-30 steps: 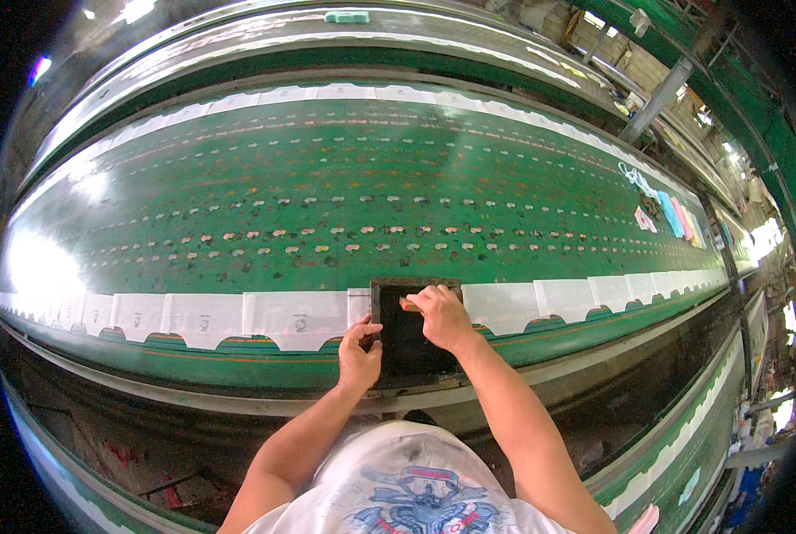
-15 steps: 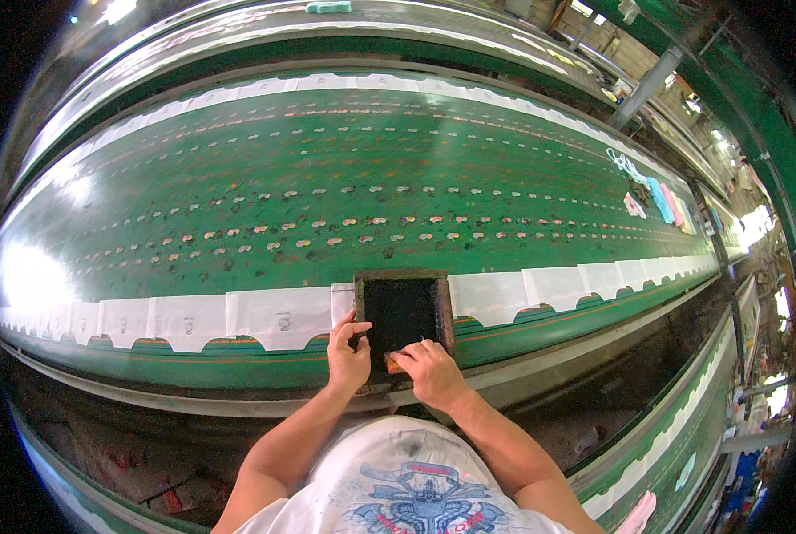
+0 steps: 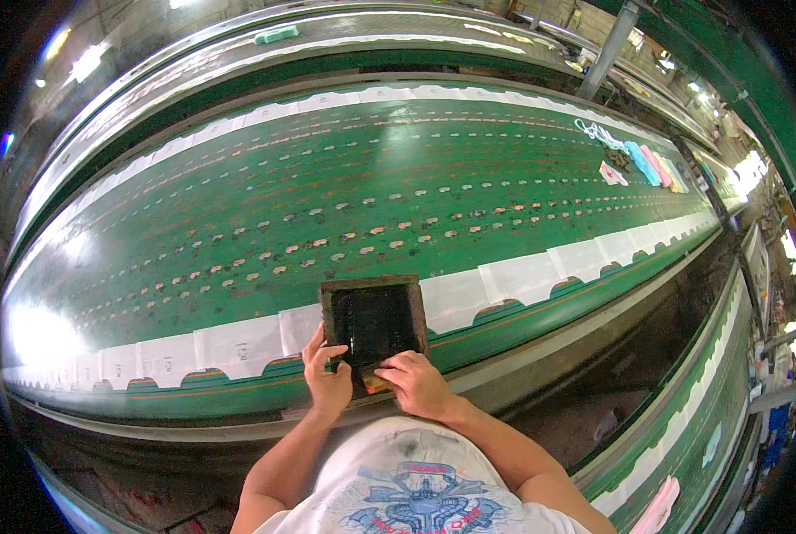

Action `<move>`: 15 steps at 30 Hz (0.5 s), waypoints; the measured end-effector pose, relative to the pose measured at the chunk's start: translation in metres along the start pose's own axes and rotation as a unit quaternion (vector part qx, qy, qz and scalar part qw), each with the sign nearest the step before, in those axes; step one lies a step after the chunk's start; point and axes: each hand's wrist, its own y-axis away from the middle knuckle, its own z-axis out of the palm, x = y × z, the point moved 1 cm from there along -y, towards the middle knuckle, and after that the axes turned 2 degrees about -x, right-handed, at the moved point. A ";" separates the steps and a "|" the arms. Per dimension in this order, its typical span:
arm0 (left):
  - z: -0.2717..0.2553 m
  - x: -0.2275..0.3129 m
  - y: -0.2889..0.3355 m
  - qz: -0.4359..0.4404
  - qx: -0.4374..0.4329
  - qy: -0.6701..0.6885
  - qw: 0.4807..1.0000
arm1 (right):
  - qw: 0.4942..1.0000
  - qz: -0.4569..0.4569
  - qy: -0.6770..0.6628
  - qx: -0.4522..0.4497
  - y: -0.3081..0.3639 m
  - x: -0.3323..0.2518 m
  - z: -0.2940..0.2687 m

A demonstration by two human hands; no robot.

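A small printing screen (image 3: 371, 282) with a dark rim and black, wet-looking inside lies over the near row of white fabric pieces (image 3: 238, 350). My left hand (image 3: 327, 384) is closed on its left side near the lower corner, fingers along the rim. In my right hand (image 3: 413, 383) a small squeegee (image 3: 375, 383) with an orange-brown edge is pinched, low inside the screen near its closest side. The fabric directly beneath the screen is hidden. Several pieces to the left bear a small printed mark.
The long green table (image 3: 344, 205) carries rows of small coloured marks. Another white row (image 3: 273, 109) lines its far edge. Coloured cloths (image 3: 651, 165) lie at the far right beside a light-blue cord (image 3: 599, 133). A metal post (image 3: 610, 52) rises behind.
My view has turned, shifting the scene. The squeegee has come closer to the screen's near side. A bit more white fabric shows left of the screen.
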 end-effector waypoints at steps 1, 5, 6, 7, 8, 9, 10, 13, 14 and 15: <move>0.016 0.005 0.002 -0.001 0.003 0.011 1.000 | 1.000 0.007 -0.005 0.011 0.007 0.009 -0.011; 0.092 0.030 0.010 -0.012 0.009 0.027 1.000 | 0.999 0.018 -0.003 0.033 0.042 0.056 -0.058; 0.109 0.036 0.011 -0.016 0.010 0.028 0.999 | 1.000 0.022 -0.003 0.022 0.052 0.068 -0.069; 0.124 0.042 0.011 -0.020 0.011 0.026 0.999 | 1.000 0.018 0.008 0.018 0.060 0.079 -0.079; 0.138 0.048 0.011 -0.033 0.014 0.047 0.998 | 1.000 0.013 0.018 0.014 0.068 0.089 -0.089; 0.151 0.052 0.011 -0.045 0.012 0.057 0.997 | 0.999 0.008 0.029 0.009 0.075 0.099 -0.099; 0.160 0.054 0.010 -0.056 0.013 0.063 0.996 | 1.000 0.004 0.012 0.017 0.078 0.106 -0.107; 0.179 0.051 0.010 -0.091 0.018 0.086 0.992 | 1.000 -0.010 -0.023 0.017 0.084 0.124 -0.124; 0.183 0.046 0.011 -0.109 0.019 0.101 0.989 | 0.999 -0.020 -0.031 0.018 0.084 0.130 -0.126; 0.184 0.041 0.012 -0.127 0.020 0.115 0.985 | 0.999 -0.029 -0.042 0.014 0.083 0.133 -0.126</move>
